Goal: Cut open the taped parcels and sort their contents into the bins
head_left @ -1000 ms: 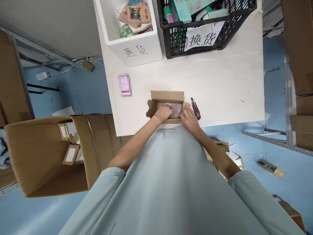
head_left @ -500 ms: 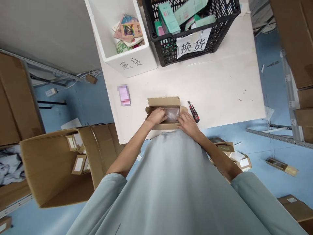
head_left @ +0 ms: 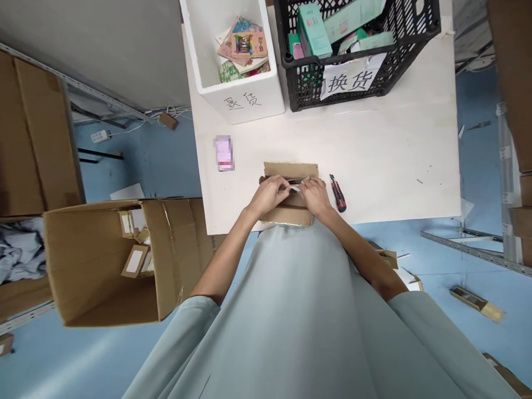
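Here, small carton (head_left: pixel 286 215): lying by the near edge of the tabletop (head_left: pixel 394 155), left of that edge's middle, with one flap spread toward the far edge and another toward the near edge.
Whitish piece (head_left: pixel 295 188): held over the small carton's opening, between the two hands (perhaps thin plastic, though the fingers hide too much of it to be sure).
Left hand (head_left: pixel 270 194): thumb and forefinger closed together, pinching the whitish piece at its left end, the other fingers curled.
Right hand (head_left: pixel 315 195): fingers bent inward, gripping the same piece at its right end.
Utility knife (head_left: pixel 338 194): black and red, flat on the tabletop just beside the right hand, close to the near edge and slightly slanted.
Pink item (head_left: pixel 224 153): near the left edge, well apart from the hands, its surface pixelated beyond reading.
White bin (head_left: pixel 245 113): at the far left corner, handwriting on its near wall, a loose pile of paper packets (head_left: pixel 245 47) inside.
Black crate (head_left: pixel 305 88): right of the white bin, toward the far edge, with green boxes (head_left: pixel 316 33) jumbled in it and a lettered paper sheet (head_left: pixel 353 77) on its near wall.
Large carton (head_left: pixel 172 249): off the tabletop beside the near left corner, open, several small boxes (head_left: pixel 135 261) inside.
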